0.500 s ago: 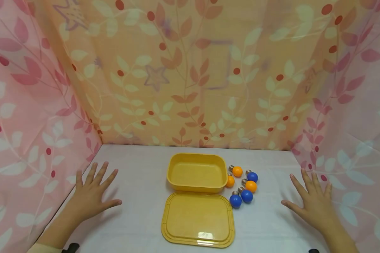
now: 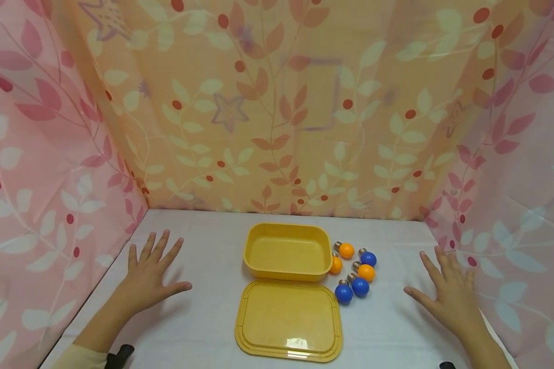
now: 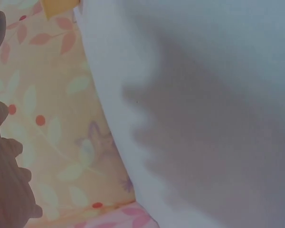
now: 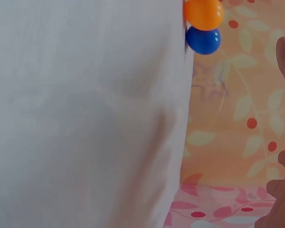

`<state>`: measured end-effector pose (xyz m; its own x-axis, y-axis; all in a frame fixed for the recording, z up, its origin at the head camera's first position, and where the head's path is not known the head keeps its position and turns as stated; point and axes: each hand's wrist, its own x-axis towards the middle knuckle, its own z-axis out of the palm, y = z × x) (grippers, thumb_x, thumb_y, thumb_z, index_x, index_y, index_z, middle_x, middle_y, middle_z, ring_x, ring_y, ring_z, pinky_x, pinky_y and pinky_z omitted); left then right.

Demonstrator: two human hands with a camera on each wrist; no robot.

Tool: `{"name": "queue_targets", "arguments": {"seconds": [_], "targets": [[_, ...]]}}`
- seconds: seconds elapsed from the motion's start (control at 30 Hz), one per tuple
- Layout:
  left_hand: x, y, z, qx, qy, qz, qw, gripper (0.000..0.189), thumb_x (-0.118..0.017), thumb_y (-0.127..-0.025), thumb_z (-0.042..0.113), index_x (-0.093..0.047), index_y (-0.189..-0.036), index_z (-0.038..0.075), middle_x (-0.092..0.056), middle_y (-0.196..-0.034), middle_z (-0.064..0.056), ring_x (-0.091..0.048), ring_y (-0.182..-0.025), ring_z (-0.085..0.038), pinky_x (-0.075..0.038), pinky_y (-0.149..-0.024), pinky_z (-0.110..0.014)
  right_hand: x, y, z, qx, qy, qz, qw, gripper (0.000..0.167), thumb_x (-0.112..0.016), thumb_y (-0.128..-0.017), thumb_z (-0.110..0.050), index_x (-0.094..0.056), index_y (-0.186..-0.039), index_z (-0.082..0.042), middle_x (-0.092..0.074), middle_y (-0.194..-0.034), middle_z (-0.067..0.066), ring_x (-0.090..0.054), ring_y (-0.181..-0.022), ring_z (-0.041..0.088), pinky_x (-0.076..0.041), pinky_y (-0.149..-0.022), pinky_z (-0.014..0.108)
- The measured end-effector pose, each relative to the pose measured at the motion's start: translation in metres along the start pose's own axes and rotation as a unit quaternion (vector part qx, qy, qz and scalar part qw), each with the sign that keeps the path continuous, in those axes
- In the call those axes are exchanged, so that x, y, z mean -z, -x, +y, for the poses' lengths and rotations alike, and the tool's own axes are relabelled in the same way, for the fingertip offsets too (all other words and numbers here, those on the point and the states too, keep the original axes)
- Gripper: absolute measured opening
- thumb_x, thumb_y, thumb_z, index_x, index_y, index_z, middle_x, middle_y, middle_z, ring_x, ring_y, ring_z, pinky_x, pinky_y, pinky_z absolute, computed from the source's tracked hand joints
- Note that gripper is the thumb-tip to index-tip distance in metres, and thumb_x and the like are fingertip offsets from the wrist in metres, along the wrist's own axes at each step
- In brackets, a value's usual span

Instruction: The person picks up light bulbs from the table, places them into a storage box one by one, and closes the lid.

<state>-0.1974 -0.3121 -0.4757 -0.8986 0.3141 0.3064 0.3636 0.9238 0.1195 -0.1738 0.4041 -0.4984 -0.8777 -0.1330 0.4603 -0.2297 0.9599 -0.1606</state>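
My left hand [image 2: 146, 284] hovers over the left part of the table, fingers spread and holding nothing. On the opposite side my right hand [image 2: 454, 297] is likewise spread and bare, with a blue light bulb [image 2: 360, 287] among the nearest things to it. A yellow rectangular box [image 2: 288, 277] stands uncovered at the middle, and its yellow lid [image 2: 286, 318] lies flat in front of it. Three orange bulbs, one an orange light bulb [image 2: 366, 272], and three blue ones lie loosely grouped right of the box. In the right wrist view an orange bulb [image 4: 204, 13] overlaps a blue bulb [image 4: 204, 40].
A white cloth [image 2: 203, 328] covers the table. Behind it hangs an orange leaf-patterned curtain [image 2: 277, 102]. Pink patterned curtains close in the left side [image 2: 41, 154] and the right side [image 2: 526, 169]. A dark strap end [image 2: 120, 356] shows by the left sleeve.
My left hand has moved a little right and up over the table. The right hand has shifted slightly left. The box, lid and bulbs have stayed put.
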Motion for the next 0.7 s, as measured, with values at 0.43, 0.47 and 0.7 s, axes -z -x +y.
{"name": "queue_targets", "arguments": {"seconds": [0.43,0.47,0.7], "targets": [[-0.011,-0.018,0.019,0.021,0.077,-0.021,0.9966,0.112,-0.070,-0.081,0.074,-0.017,-0.166,0.023,-0.006,-0.172,-0.017,0.010,-0.158,-0.041,0.016,-0.116,-0.075,-0.005,-0.001,-0.019,-0.040,-0.083,-0.002,0.9957,0.098,-0.082,-0.084,-0.045,-0.031,-0.163,-0.017,-0.021,-0.167,0.024,-0.010,-0.153,0.053,0.012,-0.112,0.080],[-0.012,-0.019,0.021,0.023,0.085,-0.021,0.9959,0.112,-0.071,-0.081,0.073,-0.019,-0.166,0.022,-0.007,-0.172,-0.017,0.009,-0.158,-0.041,0.014,-0.116,-0.076,-0.005,-0.001,-0.020,-0.040,-0.093,0.000,0.9949,0.097,-0.082,-0.084,-0.043,-0.032,-0.162,-0.016,-0.023,-0.167,0.024,-0.012,-0.152,0.054,0.011,-0.112,0.080],[-0.019,-0.032,0.035,0.047,0.163,-0.023,0.9852,0.111,-0.077,-0.082,0.062,-0.019,-0.166,0.018,-0.010,-0.172,-0.018,0.002,-0.157,-0.045,0.002,-0.118,-0.077,-0.007,-0.002,-0.025,-0.035,-0.148,0.008,0.9884,0.090,-0.083,-0.087,-0.033,-0.035,-0.160,-0.013,-0.027,-0.165,0.025,-0.017,-0.150,0.054,0.007,-0.118,0.075]]}}
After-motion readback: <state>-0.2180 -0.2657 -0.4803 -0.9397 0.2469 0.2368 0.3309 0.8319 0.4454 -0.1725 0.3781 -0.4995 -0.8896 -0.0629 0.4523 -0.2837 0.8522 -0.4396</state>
